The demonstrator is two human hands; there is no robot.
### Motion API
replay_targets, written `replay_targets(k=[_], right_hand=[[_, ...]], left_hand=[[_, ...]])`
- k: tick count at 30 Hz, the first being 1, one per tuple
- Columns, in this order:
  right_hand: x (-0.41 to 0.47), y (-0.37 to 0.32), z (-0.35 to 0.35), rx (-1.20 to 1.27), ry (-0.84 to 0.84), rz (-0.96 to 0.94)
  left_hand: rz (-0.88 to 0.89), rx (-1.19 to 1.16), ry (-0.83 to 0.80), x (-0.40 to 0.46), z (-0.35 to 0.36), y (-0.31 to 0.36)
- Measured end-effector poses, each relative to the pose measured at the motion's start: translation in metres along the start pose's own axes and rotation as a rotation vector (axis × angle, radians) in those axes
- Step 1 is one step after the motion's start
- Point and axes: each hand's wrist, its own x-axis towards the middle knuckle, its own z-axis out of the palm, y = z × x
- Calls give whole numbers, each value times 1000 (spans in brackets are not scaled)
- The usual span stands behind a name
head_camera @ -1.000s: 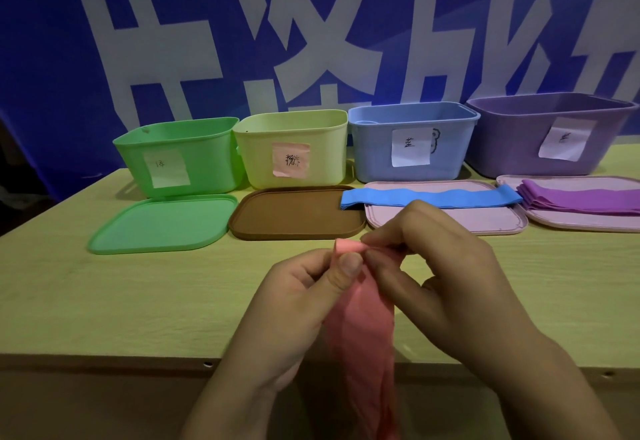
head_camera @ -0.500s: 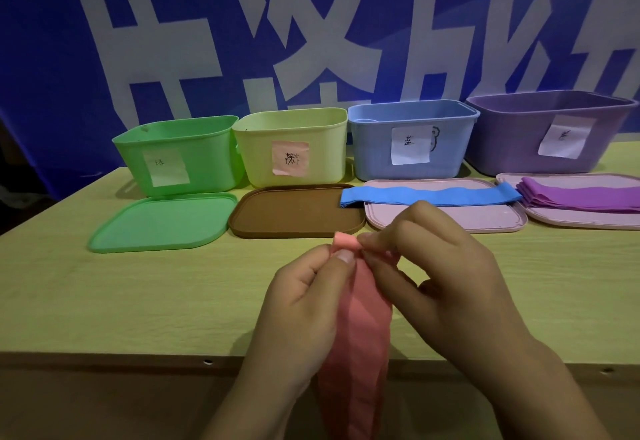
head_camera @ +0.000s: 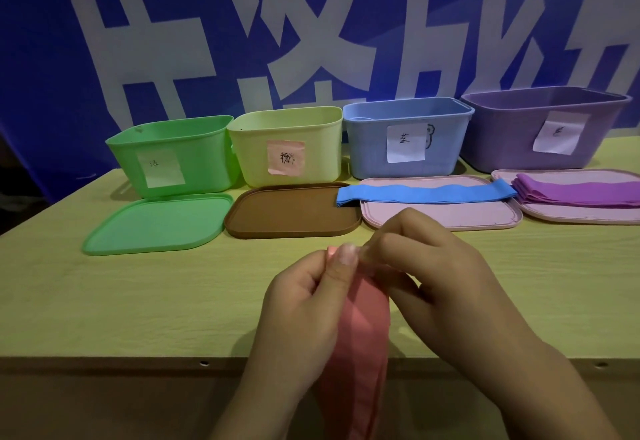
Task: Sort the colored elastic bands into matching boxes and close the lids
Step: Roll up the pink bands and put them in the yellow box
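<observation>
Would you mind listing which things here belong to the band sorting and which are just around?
Job: pink band, blue band, purple bands, four boxes, four lids, left hand, right hand.
Around: table, blue banner.

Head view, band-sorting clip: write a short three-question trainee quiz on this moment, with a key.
1. True or false: both hands pinch the pink band.
2. The blue band lies across which lid: A green, B brown, C pink?
3. How many boxes stand open?

Key: 1 true: left hand and right hand pinch its top. 2 C, the pink lid. 3 four.
</observation>
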Motion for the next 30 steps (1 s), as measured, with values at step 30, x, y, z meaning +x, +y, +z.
replay_targets(k=[30], right_hand=[[16,-5,-18,236,197,80]], left_hand=[[-115,-304,-244,16,-10,15]])
